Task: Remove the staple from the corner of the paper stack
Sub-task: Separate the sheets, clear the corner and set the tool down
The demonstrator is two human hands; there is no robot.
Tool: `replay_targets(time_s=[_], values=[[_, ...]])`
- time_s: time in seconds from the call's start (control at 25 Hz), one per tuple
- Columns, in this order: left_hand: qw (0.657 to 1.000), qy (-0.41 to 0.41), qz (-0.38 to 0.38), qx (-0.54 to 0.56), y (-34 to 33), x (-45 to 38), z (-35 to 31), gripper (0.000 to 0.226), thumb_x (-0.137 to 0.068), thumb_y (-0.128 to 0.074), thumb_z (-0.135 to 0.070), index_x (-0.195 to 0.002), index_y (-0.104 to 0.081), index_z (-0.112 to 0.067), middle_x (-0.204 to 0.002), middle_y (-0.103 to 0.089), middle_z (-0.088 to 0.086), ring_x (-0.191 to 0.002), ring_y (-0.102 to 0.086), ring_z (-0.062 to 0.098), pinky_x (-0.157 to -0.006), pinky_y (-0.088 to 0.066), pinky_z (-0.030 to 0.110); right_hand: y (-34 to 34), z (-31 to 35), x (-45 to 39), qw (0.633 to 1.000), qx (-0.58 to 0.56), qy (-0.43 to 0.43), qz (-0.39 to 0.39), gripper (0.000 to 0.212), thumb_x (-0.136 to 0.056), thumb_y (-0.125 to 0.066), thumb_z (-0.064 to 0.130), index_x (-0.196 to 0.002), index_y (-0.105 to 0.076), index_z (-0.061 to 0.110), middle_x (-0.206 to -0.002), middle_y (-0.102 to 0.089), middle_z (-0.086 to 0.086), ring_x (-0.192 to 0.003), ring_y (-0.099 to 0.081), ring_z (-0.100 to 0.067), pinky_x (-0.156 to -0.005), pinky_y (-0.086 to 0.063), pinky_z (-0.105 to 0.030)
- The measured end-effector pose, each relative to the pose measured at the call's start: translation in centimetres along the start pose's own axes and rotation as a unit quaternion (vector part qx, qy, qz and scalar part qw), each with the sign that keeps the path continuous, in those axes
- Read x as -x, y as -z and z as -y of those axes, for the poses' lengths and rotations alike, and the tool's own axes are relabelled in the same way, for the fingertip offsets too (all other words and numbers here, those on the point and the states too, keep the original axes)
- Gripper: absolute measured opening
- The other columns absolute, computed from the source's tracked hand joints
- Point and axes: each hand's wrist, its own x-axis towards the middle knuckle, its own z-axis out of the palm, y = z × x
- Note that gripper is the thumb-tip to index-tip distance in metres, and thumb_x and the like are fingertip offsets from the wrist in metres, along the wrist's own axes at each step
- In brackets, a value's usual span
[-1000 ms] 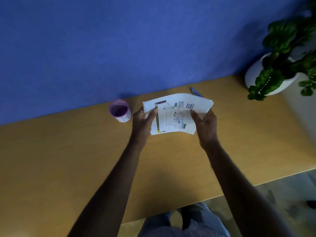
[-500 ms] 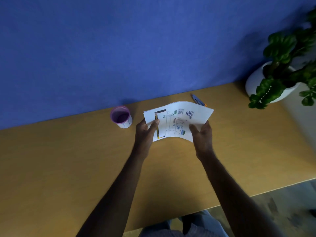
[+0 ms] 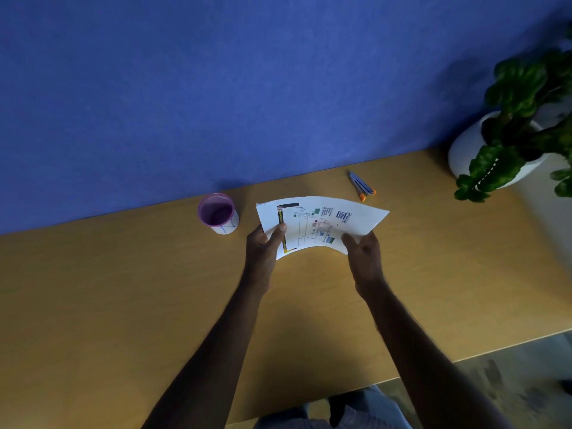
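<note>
A printed paper stack [image 3: 318, 224] with coloured diagrams is held above the wooden desk, bowed upward in the middle. My left hand [image 3: 263, 246] pinches its left edge, thumb on top. Its lower right edge is gripped by my right hand [image 3: 362, 252]. The staple itself is too small to make out. Behind the stack, near the wall, lies a small blue and grey tool with orange tips [image 3: 360, 187], probably the staple remover.
A purple-rimmed cup [image 3: 218, 213] stands on the desk [image 3: 123, 289] just left of the paper. A potted plant in a white pot [image 3: 495, 153] sits at the far right. A blue wall runs behind the desk; the front edge is near my legs.
Both hands have lowered the stack slightly toward me, and the paper now bends in a stronger arch. The tool behind it, earlier half hidden, is fully visible.
</note>
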Motion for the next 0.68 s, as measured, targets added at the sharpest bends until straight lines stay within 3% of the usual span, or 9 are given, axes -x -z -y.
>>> replay_targets(time_s=[0.16, 0.24, 0.32, 0.48, 0.56, 0.68], values=[[0.999, -0.011, 0.0, -0.043, 0.4, -1.1, -0.2, 0.019, -0.102, -0.062, -0.017, -0.116, -0.073, -0.022, -0.115, -0.078, -0.006, -0.111, -0.072, 0.011, -0.089, -0.055, 0.021, 0.7, -0.2, -0.5, 0.999, 0.035, 0.022, 0.024, 0.037, -0.105, -0.057, 0.003, -0.14, -0.055, 0.014, -0.126, -0.071, -0.004, -0.113, -0.072, -0.019, -0.088, -0.065, -0.044], [0.994, -0.02, 0.007, -0.105, 0.9, -2.2, -0.6, 0.018, -0.101, -0.059, -0.029, -0.108, -0.074, -0.022, -0.105, -0.077, -0.01, -0.097, -0.07, 0.008, -0.084, -0.053, 0.026, 1.5, -0.5, -0.9, 0.998, 0.051, 0.013, 0.033, 0.034, -0.105, -0.057, 0.003, -0.138, -0.054, 0.011, -0.127, -0.07, -0.009, -0.114, -0.071, -0.03, -0.089, -0.063, -0.051], [0.989, -0.007, 0.015, -0.145, 1.1, -3.6, -0.7, 0.032, -0.099, -0.056, -0.037, -0.101, -0.073, -0.01, -0.09, -0.067, -0.002, -0.082, -0.057, 0.012, -0.075, -0.044, 0.034, 1.9, -0.9, -1.1, 0.997, 0.067, -0.019, 0.032, 0.032, -0.103, -0.056, 0.0, -0.133, -0.056, 0.012, -0.124, -0.071, -0.01, -0.114, -0.07, -0.034, -0.091, -0.062, -0.051], [0.996, 0.071, -0.028, -0.045, 0.7, -6.0, -0.4, 0.02, -0.105, -0.055, -0.02, -0.111, -0.072, -0.011, -0.118, -0.076, 0.008, -0.108, -0.068, 0.022, -0.093, -0.052, 0.037, 1.3, -2.9, -1.1, 0.988, 0.117, -0.074, 0.063, 0.035, -0.104, -0.056, 0.002, -0.137, -0.056, 0.011, -0.126, -0.071, -0.009, -0.114, -0.07, -0.031, -0.098, -0.059, -0.055], [0.989, 0.108, -0.088, -0.052, 0.4, -7.1, 0.8, 0.016, -0.105, -0.055, -0.016, -0.101, -0.07, -0.012, -0.105, -0.074, 0.006, -0.097, -0.063, 0.021, -0.082, -0.049, 0.033, 0.8, -4.1, -1.6, 0.983, 0.14, -0.098, 0.072, 0.034, -0.105, -0.057, 0.007, -0.138, -0.056, 0.011, -0.128, -0.071, -0.009, -0.114, -0.069, -0.028, -0.095, -0.061, -0.048], [0.981, 0.127, -0.124, -0.08, 0.2, -8.5, 3.3, 0.018, -0.104, -0.056, -0.016, -0.093, -0.066, -0.007, -0.091, -0.061, 0.008, -0.087, -0.048, 0.017, -0.073, -0.039, 0.032, 0.6, -5.6, -2.9, 0.969, 0.21, -0.105, 0.078, 0.025, -0.103, -0.061, 0.014, -0.129, -0.059, 0.013, -0.121, -0.072, -0.006, -0.097, -0.071, -0.015, -0.072, -0.058, -0.022]])
